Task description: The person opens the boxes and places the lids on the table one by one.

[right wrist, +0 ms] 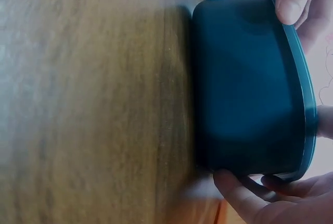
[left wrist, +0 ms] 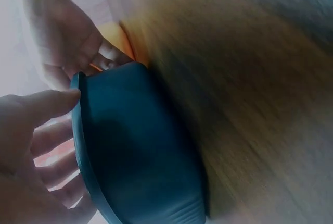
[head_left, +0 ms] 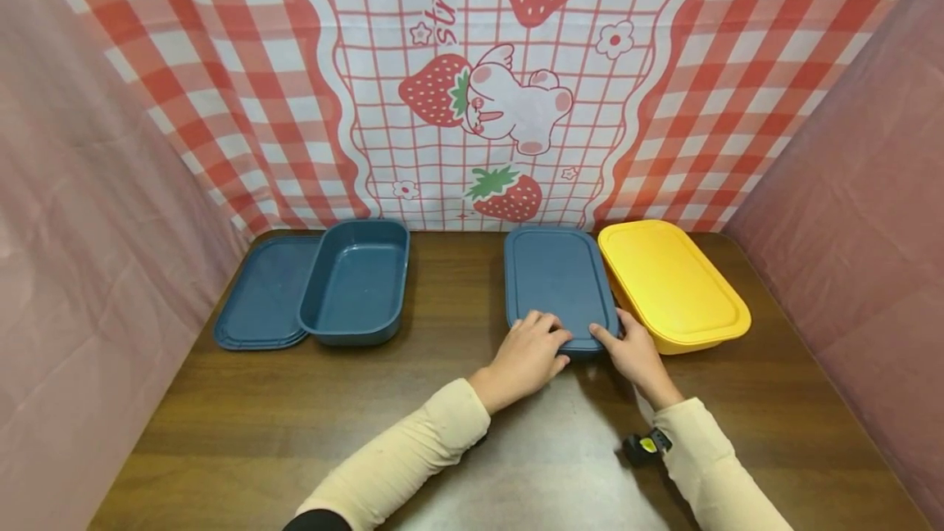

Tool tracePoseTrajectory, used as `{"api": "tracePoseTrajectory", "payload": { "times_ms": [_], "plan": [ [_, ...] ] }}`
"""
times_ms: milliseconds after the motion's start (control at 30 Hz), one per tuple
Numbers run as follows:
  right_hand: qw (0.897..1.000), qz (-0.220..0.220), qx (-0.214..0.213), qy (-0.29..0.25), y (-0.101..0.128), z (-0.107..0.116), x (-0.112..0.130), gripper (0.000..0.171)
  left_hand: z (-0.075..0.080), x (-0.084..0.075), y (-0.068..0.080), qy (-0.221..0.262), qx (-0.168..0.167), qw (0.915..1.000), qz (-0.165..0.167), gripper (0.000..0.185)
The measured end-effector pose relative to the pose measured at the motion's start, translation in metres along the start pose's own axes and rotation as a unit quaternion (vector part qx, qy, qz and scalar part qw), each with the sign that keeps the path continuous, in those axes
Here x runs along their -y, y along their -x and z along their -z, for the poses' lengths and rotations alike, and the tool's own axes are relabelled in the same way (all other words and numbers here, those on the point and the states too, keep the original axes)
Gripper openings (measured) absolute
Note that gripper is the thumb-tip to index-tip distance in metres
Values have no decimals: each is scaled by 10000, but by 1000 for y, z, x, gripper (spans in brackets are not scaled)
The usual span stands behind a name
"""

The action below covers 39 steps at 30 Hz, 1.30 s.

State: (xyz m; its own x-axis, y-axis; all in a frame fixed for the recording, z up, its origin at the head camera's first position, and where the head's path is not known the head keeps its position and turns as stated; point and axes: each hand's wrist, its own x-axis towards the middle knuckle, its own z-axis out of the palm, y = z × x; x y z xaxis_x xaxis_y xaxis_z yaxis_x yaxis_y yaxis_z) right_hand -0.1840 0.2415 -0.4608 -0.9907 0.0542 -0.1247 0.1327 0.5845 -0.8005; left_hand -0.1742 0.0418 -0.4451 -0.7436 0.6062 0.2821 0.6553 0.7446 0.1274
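A blue lidded food container (head_left: 556, 277) stands right of the table's middle, its flat lid in place. My left hand (head_left: 528, 355) rests on the lid's near left part, fingers laid over the top and thumb against the front rim. In the left wrist view the thumb (left wrist: 57, 104) shows at the rim above the container's blue side wall (left wrist: 140, 146). My right hand (head_left: 636, 355) grips the near right corner, thumb on the lid and fingers along the side. From the right wrist view, those fingers (right wrist: 242, 195) press the wall below the rim.
Close on the right stands a yellow lidded container (head_left: 674, 281). Further left, an open blue container (head_left: 357, 277) holds nothing and overlaps a loose blue lid (head_left: 265, 293) beside it. A strawberry-print checked cloth (head_left: 472, 88) hangs behind the wooden table (head_left: 413, 416); pink cloth lines both sides.
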Motion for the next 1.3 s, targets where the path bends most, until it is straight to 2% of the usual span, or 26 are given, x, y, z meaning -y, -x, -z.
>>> {"api": "tracePoseTrajectory", "payload": {
  "times_ms": [433,600,700,800,1000,1300],
  "plan": [
    [10000,0,-52,-68,1,0,-1,67,0,-7,-3,-634,-226,9977,-10,18],
    [9999,63,-53,-98,0,0,-2,67,6,-12,-8,-1004,104,9949,-12,16],
    [9998,113,-109,-87,0,0,-2,67,10,-19,-10,-1400,295,9897,-47,16],
    [9997,128,-190,-93,-1,-1,-4,65,11,-25,-11,-1747,338,9840,-118,16],
    [9996,97,-239,-87,0,-2,-6,68,9,-30,-9,-2001,237,9791,-258,14],
    [9997,116,-131,-181,1,1,-7,72,3,-23,-7,-1989,-256,9784,-503,14]
  ]
}}
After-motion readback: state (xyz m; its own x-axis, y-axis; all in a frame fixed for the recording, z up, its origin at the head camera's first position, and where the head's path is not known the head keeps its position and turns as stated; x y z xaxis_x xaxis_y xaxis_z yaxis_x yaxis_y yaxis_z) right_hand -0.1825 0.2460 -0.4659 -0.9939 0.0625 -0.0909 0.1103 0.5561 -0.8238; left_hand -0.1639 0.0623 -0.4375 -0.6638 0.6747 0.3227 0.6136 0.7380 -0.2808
